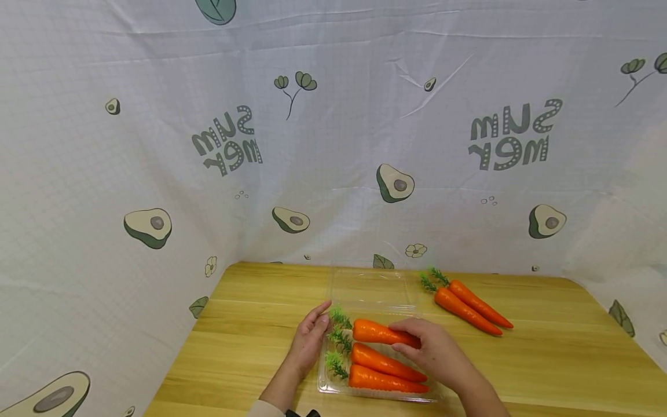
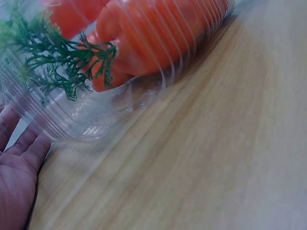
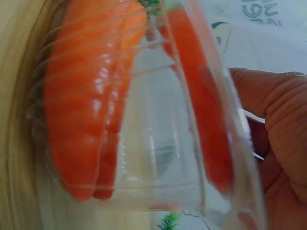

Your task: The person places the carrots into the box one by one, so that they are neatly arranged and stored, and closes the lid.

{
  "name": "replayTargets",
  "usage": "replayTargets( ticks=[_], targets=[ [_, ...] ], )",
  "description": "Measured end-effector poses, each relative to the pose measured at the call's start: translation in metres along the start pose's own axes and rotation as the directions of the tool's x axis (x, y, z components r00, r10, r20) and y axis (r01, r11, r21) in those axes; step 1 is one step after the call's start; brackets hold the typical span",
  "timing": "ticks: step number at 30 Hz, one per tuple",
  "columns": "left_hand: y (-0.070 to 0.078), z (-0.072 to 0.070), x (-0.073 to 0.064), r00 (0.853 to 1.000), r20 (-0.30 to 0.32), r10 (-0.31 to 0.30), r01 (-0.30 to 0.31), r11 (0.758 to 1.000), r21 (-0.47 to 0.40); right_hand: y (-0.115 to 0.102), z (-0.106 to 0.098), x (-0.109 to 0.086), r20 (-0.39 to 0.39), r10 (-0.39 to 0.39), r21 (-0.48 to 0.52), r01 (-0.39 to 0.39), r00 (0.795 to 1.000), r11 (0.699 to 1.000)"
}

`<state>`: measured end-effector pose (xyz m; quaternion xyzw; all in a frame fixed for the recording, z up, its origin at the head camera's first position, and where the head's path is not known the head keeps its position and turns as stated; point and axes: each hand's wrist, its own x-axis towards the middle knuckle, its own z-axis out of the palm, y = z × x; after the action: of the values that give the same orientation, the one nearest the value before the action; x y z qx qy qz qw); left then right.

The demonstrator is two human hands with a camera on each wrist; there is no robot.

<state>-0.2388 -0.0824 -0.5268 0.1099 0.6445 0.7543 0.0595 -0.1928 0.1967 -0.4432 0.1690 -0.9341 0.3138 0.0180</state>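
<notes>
Bench (image 1: 234,347) stretches left of tray (image 1: 333,390). Right grip (image 1: 436,352) pinches rear carrot (image 1: 376,332), long axis sideways, leaves left. Left grip (image 1: 307,340) unfurled, perhaps touching tray.

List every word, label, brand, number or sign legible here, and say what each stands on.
"sum / mer", mirrored, on two lines: left print on the pale cloth backdrop.
"sum / mer", mirrored, on two lines: right print on the same cloth.
Right wrist view: partial lettering on the cloth, cut off and too blurred to read whole.
No legible text on the carrots or clear box.
</notes>
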Motion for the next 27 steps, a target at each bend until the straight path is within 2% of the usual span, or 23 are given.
replayTargets(
  ticks=[7,11,21,27],
  targets=[
    [0.001,0.000,0.000,1.000,-0.011,0.001,0.000,0.999,0.039,0.000,0.007,0.003,0.030,0.051,-0.009,-0.051,0.998,0.999],
    [0.001,0.000,0.000,1.000,-0.014,-0.008,0.008,1.000,0.030,0.000,0.010,0.004,0.048,0.078,-0.025,-0.077,0.996,0.997],
    [0.000,0.000,0.000,1.000,-0.013,-0.011,0.011,1.000,0.006,0.001,0.014,0.004,0.062,0.035,-0.101,-0.028,0.997,0.994],
    [0.000,-0.001,0.000,1.000,0.002,-0.002,0.002,1.000,-0.010,0.002,0.014,0.005,0.063,0.039,-0.098,-0.032,0.997,0.995]
  ],
)
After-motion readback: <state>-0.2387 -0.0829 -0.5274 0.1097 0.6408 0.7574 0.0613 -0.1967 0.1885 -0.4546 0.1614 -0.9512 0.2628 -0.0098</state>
